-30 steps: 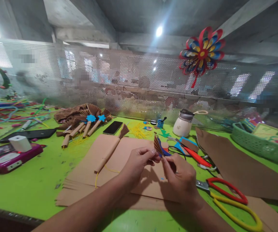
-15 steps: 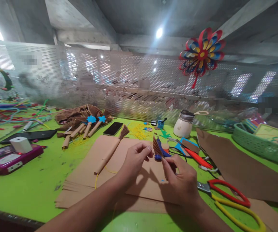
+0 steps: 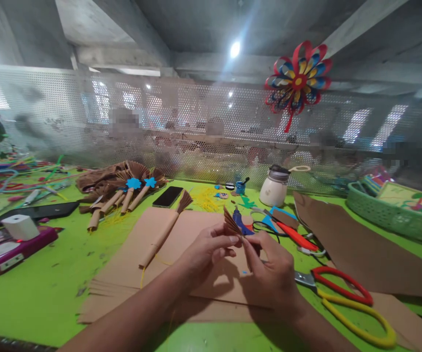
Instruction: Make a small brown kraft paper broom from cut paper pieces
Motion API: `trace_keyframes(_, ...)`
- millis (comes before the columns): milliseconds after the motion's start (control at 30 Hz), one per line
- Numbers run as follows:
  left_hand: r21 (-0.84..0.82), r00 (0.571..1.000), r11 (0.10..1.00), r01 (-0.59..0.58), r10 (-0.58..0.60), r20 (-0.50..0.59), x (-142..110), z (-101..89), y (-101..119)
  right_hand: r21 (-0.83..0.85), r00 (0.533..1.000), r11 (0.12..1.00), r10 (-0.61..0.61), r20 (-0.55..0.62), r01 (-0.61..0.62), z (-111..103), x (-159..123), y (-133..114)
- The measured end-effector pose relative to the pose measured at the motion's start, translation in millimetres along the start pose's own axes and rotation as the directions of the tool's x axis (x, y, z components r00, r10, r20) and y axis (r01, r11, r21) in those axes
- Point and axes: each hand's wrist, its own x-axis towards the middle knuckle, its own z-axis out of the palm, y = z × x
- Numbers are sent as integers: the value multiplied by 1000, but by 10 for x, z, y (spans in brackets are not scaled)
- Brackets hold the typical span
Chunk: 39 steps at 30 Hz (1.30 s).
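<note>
A small pleated brown paper fan [image 3: 233, 224] is pinched at its narrow lower end by my right hand [image 3: 271, 266]. My left hand [image 3: 211, 249] has its thumb and fingers closed on the fan's left side, close to the right fingertips. Both hands are above a stack of brown paper sheets [image 3: 122, 274]. On that stack, left of my hands, lies a rolled paper tube [image 3: 159, 239] with a pleated end, and a yellow string [image 3: 143, 277] hangs from its lower end. Behind the fan lies a blue-handled tool [image 3: 245, 225], partly hidden.
Scissors [image 3: 353, 303] with red and yellow handles lie at the right, beside a brown sheet [image 3: 361, 244] and a green basket [image 3: 390, 215]. A jar [image 3: 274, 188], a phone [image 3: 167, 196] and finished-looking paper fans with blue cutouts [image 3: 133, 183] stand or lie farther back. A purple power strip [image 3: 16, 249] is at left.
My left hand has moved right and now touches the pleated fan held in my right hand; before, it was apart from it. The view has shifted slightly to the right.
</note>
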Motion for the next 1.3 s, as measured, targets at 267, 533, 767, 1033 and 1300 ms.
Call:
trace_keyframes(267, 32, 999, 999, -39, 40, -34, 20, 1, -45, 11, 998, 998, -55, 22, 55, 13, -7, 21)
trace_keyframes(533, 87, 996, 993, -82, 86, -35, 41, -35, -92, 111, 991, 986, 119, 54, -125, 34, 2, 3)
trace_keyframes(767, 43, 998, 997, -66, 66, 3, 57, -85, 8, 418, 867, 761, 405, 292, -496, 18, 61, -5)
trace_keyframes(1033, 354, 982, 929, -110, 156, -105, 32, 2, 93, 439, 825, 700, 439, 357, -563, 23, 82, -8)
trace_keyframes(1300, 425, 969, 897, -119, 198, -147, 27, 29, 102, 433, 790, 673, 412, 453, -599, 39, 90, 3)
